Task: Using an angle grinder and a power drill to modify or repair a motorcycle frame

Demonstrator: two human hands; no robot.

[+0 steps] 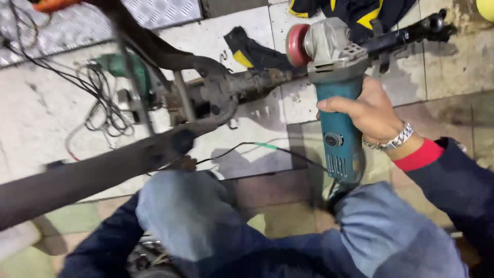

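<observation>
My right hand (373, 110) is wrapped around the teal body of an angle grinder (337, 128), a metal watch on its wrist. The grinder's grey head and red disc (297, 45) point away from me, the disc close to the end of a rusty, greasy metal frame (226, 87) lying on the floor. A black side handle (406, 33) sticks out to the right. Only a blurred bit of my left hand (183, 163) shows, above my knee (180, 206) and against a dark metal bar (92, 177); its grip is hidden.
A green power tool (123, 67) and tangled black cables (100, 105) lie at the back left. The grinder's cord (267, 148) runs across the tiles. A dark cloth with yellow patches (252, 51) lies behind the frame, and a checker plate (159, 10) sits at the top.
</observation>
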